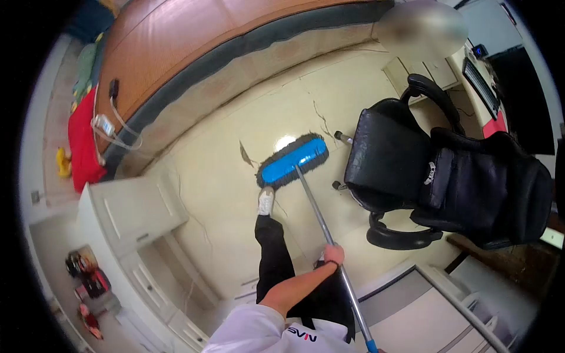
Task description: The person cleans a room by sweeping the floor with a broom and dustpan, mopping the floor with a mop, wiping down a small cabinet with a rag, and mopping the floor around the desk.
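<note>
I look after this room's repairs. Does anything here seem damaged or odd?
Yes: thin, jagged dark lines by the mop head look like cracks in the floor, and a darker ragged patch lies off its left end, either damage or a stain; I can't tell which.

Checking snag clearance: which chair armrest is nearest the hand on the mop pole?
The lower armrest in view, right of the left hand; the upper armrest is across the seat, farther off.
</note>
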The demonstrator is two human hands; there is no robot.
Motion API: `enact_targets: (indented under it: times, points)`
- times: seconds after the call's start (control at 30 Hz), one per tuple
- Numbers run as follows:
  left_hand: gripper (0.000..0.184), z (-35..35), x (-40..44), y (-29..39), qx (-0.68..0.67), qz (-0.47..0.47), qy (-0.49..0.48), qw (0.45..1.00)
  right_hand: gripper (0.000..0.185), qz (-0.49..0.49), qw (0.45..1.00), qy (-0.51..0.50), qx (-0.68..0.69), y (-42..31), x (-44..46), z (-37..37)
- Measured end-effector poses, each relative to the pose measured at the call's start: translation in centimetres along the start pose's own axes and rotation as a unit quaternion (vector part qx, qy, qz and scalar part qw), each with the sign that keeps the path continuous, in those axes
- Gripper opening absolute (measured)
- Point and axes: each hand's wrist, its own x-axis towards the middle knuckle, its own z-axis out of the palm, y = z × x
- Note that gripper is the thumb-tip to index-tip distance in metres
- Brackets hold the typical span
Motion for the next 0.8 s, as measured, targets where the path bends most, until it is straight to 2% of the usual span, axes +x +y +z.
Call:
enact_targets:
  times: [0.03, 0.1, 0.13, 0.17, 0.2, 0.23, 0.27, 0.3, 0.33, 0.37, 0.43, 0.47, 0.53, 0.6, 0.67, 0.7, 0.73, 0.77, 0.8]
  points:
    - [0.035, -1.9, 1.8, 2.1, 0.077, 0.073, -0.005, 0.994, 0.027, -0.026, 1.000, 0.001, -0.004, -4.4, -0.3, 2.0]
    - [0.033, -6.1, 6.4, 7.7, 0.100, 0.126, 0.002, 0.987, 0.023, -0.104, 0.994, 0.004, -0.035, -14.0, -0.7, 6.5]
    - [0.033, -7.6, 9.0, 10.9, 0.041, 0.107, 0.017, 0.993, 0.022, -0.135, 0.990, 0.023, 0.023, -17.8, -0.5, 8.9]
    - [0.034, -9.0, 12.0, 14.5, 0.062, 0.137, 0.029, 0.988, 0.022, -0.143, 0.989, 0.027, 0.037, -19.9, 1.9, 10.8]
    - [0.035, -10.3, 14.5, 16.9, 0.089, 0.160, 0.036, 0.982, 0.022, -0.253, 0.950, 0.110, -0.147, -20.9, 4.4, 13.3]
    - [0.036, -11.7, 16.0, 19.9, 0.100, 0.197, 0.035, 0.975, 0.022, -0.340, 0.861, 0.185, -0.329, -22.0, 5.4, 15.3]
    - [0.036, -12.9, 17.3, 23.9, 0.108, 0.239, 0.036, 0.964, 0.022, -0.333, 0.867, 0.188, -0.320, -26.5, 5.5, 16.4]
    - [0.036, -12.9, 19.7, 26.9, 0.101, 0.247, 0.038, 0.963, 0.022, -0.195, 0.973, 0.112, -0.045, -33.0, 5.5, 16.9]
    - [0.036, -12.3, 21.8, 28.9, 0.099, 0.252, 0.037, 0.962, 0.022, -0.035, 0.970, 0.023, 0.239, -37.0, 5.5, 17.7]
    - [0.036, -12.6, 22.9, 31.6, 0.110, 0.255, 0.030, 0.960, 0.022, -0.030, 0.967, 0.023, 0.252, -36.7, 7.8, 19.3]
    - [0.037, -12.8, 23.4, 35.3, 0.139, 0.281, 0.014, 0.949, 0.022, -0.177, 0.975, 0.102, 0.084, -34.5, 12.7, 22.3]
    - [0.037, -13.0, 23.3, 35.6, 0.145, 0.283, 0.008, 0.948, 0.021, -0.086, 0.949, 0.051, 0.298, -44.1, 7.1, 20.9]
    - [0.036, -13.6, 22.6, 35.0, 0.170, 0.283, -0.016, 0.944, 0.023, -0.059, 0.944, 0.019, 0.323, -43.0, 6.6, 22.5]
    - [0.036, -13.2, 21.6, 31.2, 0.182, 0.295, -0.014, 0.938, 0.024, -0.035, 0.939, -0.019, 0.342, -41.4, 4.2, 23.5]
    - [0.037, -14.9, 17.3, 28.7, 0.200, 0.260, -0.062, 0.943, 0.028, -0.130, 0.931, 0.054, 0.336, -40.7, 0.4, 23.4]
    - [0.037, -14.4, 16.7, 25.9, 0.211, 0.264, -0.047, 0.940, 0.030, -0.177, 0.922, 0.092, 0.332, -40.3, -1.4, 23.4]
    - [0.037, -13.6, 16.4, 23.7, 0.221, 0.271, -0.031, 0.936, 0.030, -0.172, 0.930, 0.103, 0.308, -39.4, -2.4, 23.1]
    - [0.037, -14.5, 14.6, 23.5, 0.244, 0.242, -0.068, 0.937, 0.031, -0.157, 0.937, 0.103, 0.295, -38.7, -2.9, 23.0]
    - [0.037, -14.1, 15.1, 21.8, 0.239, 0.265, -0.044, 0.933, 0.031, -0.140, 0.945, 0.097, 0.278, -37.8, -3.3, 22.9]
